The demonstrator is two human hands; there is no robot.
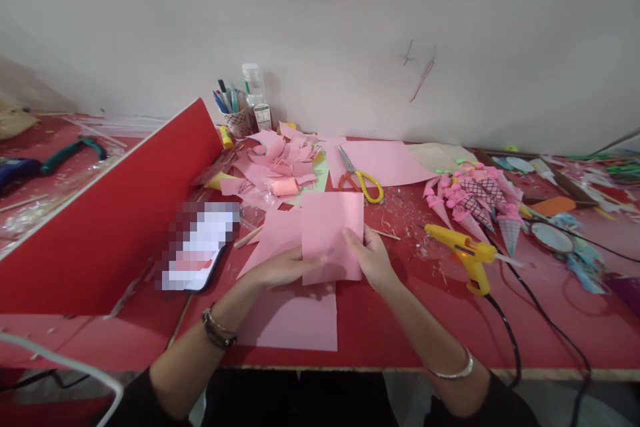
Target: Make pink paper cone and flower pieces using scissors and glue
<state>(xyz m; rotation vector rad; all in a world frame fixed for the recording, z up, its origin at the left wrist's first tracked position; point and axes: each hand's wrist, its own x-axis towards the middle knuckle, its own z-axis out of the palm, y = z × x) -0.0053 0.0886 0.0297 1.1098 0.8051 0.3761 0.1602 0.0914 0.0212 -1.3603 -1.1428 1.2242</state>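
Note:
Between my two hands is a small rectangular sheet of pink paper [330, 230], lifted above the table. My right hand [373, 255] grips its right edge, thumb on the front and fingers behind. From the left, my left hand [285, 267] is closed on its lower left edge, with part of the fingers hidden by the sheet. A larger pink sheet [295, 320] lies flat beneath. Beyond the held sheet, scissors [361, 177] with yellow and orange handles rest partly on another pink sheet [385, 157].
A yellow glue gun [463, 253] with a black cord lies at right, near a heap of small pink cones [475, 197]. Pink scraps [285, 153] are piled behind. At left are a phone [203, 247] and a leaning red board [120, 213]; a pen cup [235, 120] stands by the wall.

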